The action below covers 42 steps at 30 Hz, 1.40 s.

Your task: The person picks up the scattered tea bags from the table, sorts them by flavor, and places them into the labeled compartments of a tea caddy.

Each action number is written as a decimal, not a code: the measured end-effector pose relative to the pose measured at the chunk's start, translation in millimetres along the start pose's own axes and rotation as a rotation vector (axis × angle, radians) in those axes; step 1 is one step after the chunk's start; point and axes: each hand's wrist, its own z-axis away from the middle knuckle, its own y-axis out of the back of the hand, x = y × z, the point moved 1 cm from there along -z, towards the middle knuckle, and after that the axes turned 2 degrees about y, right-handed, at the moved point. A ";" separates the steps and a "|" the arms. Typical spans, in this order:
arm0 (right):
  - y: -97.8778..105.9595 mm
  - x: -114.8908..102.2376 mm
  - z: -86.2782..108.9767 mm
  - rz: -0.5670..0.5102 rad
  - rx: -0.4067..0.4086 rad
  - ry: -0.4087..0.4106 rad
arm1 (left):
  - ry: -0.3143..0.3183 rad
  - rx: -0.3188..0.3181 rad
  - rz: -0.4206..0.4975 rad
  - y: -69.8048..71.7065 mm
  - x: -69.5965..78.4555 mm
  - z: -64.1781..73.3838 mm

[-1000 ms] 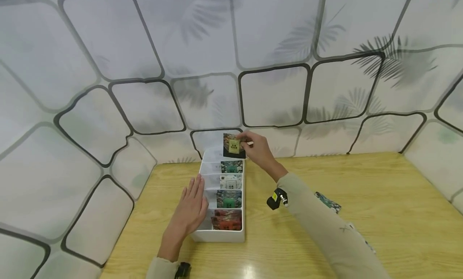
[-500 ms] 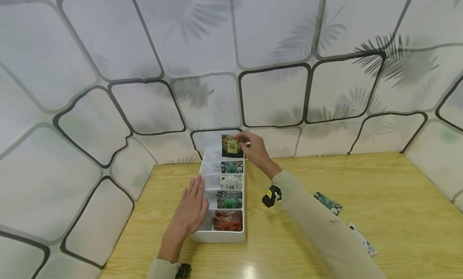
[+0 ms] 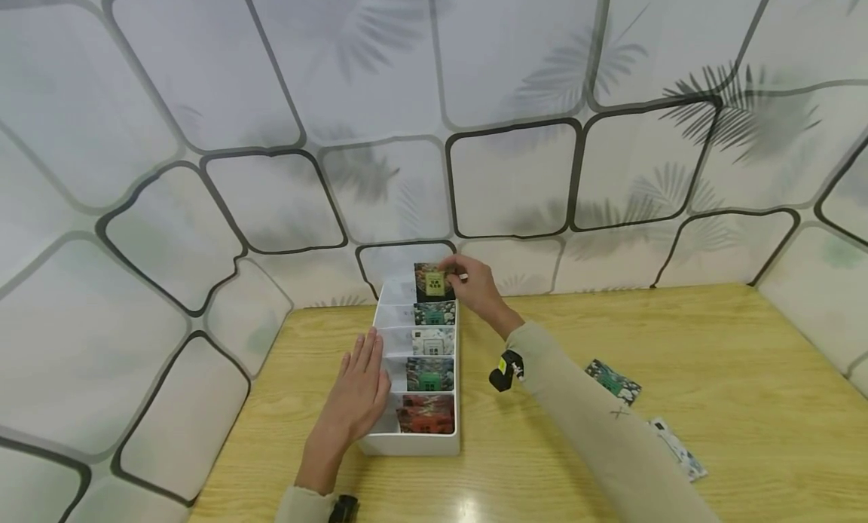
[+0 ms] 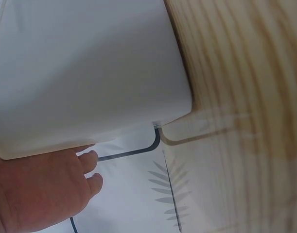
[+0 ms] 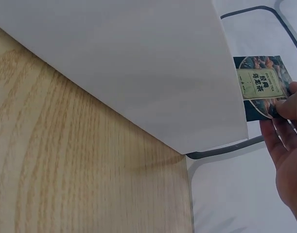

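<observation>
A white divided box (image 3: pixel 409 444) stands on the table, with tea bag packets in its compartments. My right hand (image 3: pixel 478 289) pinches a dark tea bag packet (image 5: pixel 263 88) with a yellow-green label by its right edge. That packet is partly down in the farthest compartment. Nearer compartments hold a green packet (image 3: pixel 435 313), a white packet (image 3: pixel 434 342), another green packet (image 3: pixel 430 375) and red packets (image 3: pixel 426 416). My left hand (image 3: pixel 357 391) rests with straight fingers along the box's left side; the left wrist view shows it (image 4: pixel 41 191) against the white wall.
To the right on the wooden table (image 3: pixel 542 448) lie a dark green patterned packet (image 3: pixel 613 381) and a white-blue packet (image 3: pixel 678 449), close to my right sleeve. A patterned wall covering (image 3: pixel 515 176) rises right behind the box.
My right hand has moved slightly left and down, lowering the dark packet into the far compartment. The left hand has stayed in place.
</observation>
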 end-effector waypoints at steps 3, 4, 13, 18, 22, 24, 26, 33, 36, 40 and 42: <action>0.2 0.9 2.4 -0.002 -0.023 -0.008 | -0.002 0.002 0.012 0.3 1.0 0.9; 0.3 1.4 3.0 -0.003 -0.028 -0.010 | -0.004 0.004 0.018 0.2 1.3 1.1; 1.6 3.3 7.5 0.010 -0.028 -0.011 | -0.005 0.000 0.021 -0.5 4.6 2.1; 3.4 4.2 11.6 0.007 -0.052 -0.034 | 0.000 -0.010 0.008 -2.0 5.5 1.3; 4.5 4.7 16.0 0.009 -0.086 -0.044 | 0.000 -0.010 0.010 -2.9 6.6 1.6; 4.8 5.4 17.3 0.012 -0.090 -0.037 | -0.001 -0.011 0.012 -2.9 7.4 1.9; 5.5 4.8 18.2 0.012 -0.084 -0.019 | 0.000 -0.016 0.009 -3.1 7.9 2.1; 9.3 -1.7 22.9 0.018 -0.077 0.010 | -0.003 -0.021 0.010 -3.0 5.6 0.9; 11.6 -6.5 26.8 0.039 -0.086 0.020 | -0.006 -0.012 0.004 -2.2 3.6 -0.1; 17.4 -14.8 33.2 0.049 -0.097 0.023 | -0.001 -0.008 -0.002 -0.7 1.3 -0.9; 22.1 -19.4 37.2 0.054 -0.103 0.019 | 0.002 -0.011 0.000 0.0 0.7 -1.1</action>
